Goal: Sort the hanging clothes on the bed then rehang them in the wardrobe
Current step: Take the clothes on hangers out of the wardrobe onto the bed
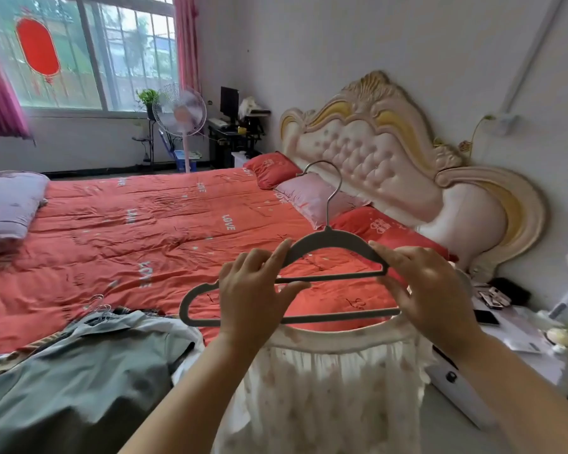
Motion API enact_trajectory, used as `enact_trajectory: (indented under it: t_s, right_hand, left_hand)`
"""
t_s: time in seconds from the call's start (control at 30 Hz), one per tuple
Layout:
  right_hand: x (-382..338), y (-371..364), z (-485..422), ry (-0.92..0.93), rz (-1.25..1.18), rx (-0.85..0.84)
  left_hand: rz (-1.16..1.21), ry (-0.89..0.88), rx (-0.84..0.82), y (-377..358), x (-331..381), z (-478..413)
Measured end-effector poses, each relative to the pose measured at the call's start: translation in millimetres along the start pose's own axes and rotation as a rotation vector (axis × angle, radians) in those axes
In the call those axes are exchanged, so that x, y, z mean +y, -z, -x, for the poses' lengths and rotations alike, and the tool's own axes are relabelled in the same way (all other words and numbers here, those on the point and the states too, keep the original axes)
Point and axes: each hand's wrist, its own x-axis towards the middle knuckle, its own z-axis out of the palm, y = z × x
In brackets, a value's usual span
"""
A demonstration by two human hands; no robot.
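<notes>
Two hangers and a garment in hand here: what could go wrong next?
The white frilled garment hangs loosely under the lower grey flocked hanger and may slip off. The upper grey hanger with the metal hook, pinched by the left hand and right hand, could tangle with the lower one.

Finding: the left hand (253, 296) covers the left shoulder of the grey hanger (333, 239); the right hand (430, 290) covers its right end. Whether one hanger or two is held cannot be told. The white garment (335, 388) and the grey clothes pile (79, 381) run off the bottom edge. Small items (494, 298) on the nightstand (522, 326) are blurred.
</notes>
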Motion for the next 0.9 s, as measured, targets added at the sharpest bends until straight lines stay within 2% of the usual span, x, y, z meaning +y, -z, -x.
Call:
enact_trajectory:
  t_s: [0.53,0.9]
  right_hand:
    - [120.9,-257.7,-138.0,0.102,-0.374,0.034]
    - [125.9,-379.2,-198.6,0.142,-0.458,-0.045]
  left_hand:
    - [-0.286,0.129,0.030,-169.6,-111.8,-113.1]
    - [-0.309,0.224,-0.033,-235.8,-203.2,-146.8]
